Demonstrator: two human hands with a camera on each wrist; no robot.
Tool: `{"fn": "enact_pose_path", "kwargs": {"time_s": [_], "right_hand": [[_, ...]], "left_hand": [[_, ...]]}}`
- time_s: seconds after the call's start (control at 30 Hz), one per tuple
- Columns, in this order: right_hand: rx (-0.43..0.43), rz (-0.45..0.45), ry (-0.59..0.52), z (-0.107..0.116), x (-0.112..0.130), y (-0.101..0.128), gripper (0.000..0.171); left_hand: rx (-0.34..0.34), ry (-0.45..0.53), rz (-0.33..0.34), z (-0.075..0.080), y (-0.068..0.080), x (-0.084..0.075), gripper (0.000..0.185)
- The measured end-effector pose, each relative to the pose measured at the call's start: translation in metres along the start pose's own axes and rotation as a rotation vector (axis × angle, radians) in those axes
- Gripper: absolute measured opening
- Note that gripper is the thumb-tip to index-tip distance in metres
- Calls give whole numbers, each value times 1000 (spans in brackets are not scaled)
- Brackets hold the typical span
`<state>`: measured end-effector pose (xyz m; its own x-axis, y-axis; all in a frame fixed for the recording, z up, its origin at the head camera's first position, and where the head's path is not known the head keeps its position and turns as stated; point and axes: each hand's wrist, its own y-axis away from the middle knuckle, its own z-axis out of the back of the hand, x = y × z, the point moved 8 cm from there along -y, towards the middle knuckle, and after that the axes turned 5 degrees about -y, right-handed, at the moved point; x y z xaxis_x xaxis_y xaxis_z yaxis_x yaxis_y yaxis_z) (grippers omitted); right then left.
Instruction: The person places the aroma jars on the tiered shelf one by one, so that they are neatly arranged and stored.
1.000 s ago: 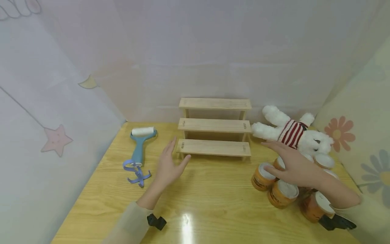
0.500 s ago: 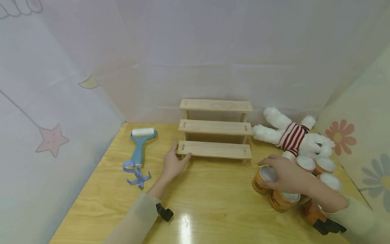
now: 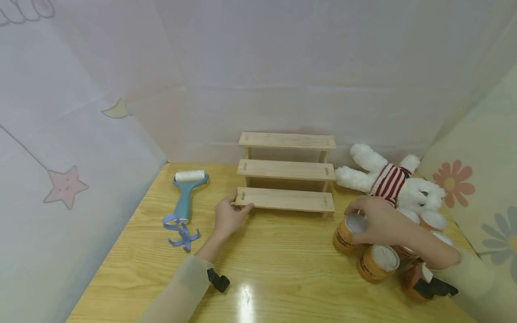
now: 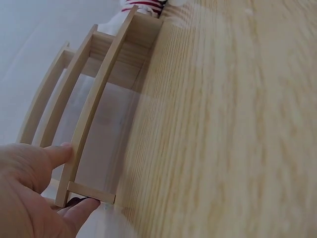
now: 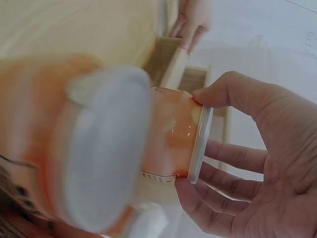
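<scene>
Head view: left hand [image 3: 227, 217] pinching the near-left corner of the wooden step rack [image 3: 286, 172], thumb on the lowest step and fingers at its end, likely to steady it on the wooden table [image 3: 282, 269]. Right hand [image 3: 377, 224] curled over the white lid of an orange can [image 3: 347, 233], the front-left one of a cluster of like cans [image 3: 387, 260] packed at the table's right. Can upright on the table, just right of the rack's lowest step, under the fingers. White plush toy [image 3: 392, 181] in a striped shirt lying behind the cans. Blue lint roller [image 3: 185, 197] flat on the table, left of the rack and apart from the left hand.

Left wrist view: thumb and a fingertip [image 4: 62, 152] clamped on either side of the lowest step's end board, the rack [image 4: 94, 109] running away up the picture, all three steps bare.

Right wrist view: fingers [image 5: 223, 153] and thumb wrapped round the lid rim of the can [image 5: 173, 134], grip from above, lid toward the palm. Another can [image 5: 94, 148] close to the lens and blurred, seemingly touching the held one. Left hand [image 5: 190, 20] and rack seen beyond.
</scene>
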<state>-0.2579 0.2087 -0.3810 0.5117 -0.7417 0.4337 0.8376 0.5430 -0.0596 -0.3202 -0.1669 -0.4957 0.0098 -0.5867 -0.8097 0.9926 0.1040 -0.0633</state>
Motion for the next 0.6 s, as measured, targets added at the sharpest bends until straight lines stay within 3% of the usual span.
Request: {"fn": "enact_pose_path", "kwargs": {"time_s": [0.27,0.6], "right_hand": [[-79,-20,37,52,6,-19,37],[-95,-31,15,107,14,-59,38]], "left_hand": [[-38,-12,-9,2,3,-2,84],[-7,9,-38,-8,-2,-3,86]]}}
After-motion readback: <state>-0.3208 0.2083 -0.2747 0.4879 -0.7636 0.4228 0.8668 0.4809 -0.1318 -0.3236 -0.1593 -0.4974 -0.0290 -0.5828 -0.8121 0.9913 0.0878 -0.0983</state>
